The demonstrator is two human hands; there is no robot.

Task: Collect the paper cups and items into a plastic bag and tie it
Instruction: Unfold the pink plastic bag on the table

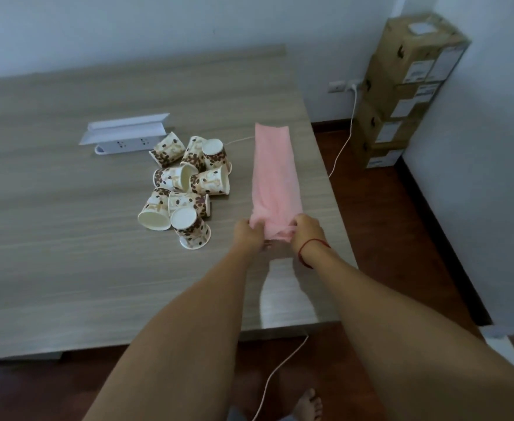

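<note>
A pink plastic bag lies flat and long on the wooden table, near its right edge. My left hand and my right hand both pinch the bag's near end, a little apart from each other. Several paper cups with a coffee-bean print lie in a loose heap to the left of the bag, some on their sides, some upside down. The nearest cup stands upside down just left of my left hand.
A white power strip and a folded white card lie behind the cups. A white cable runs off the table's right edge to a wall socket. Stacked cardboard boxes stand in the corner at right. My bare foot is on the floor.
</note>
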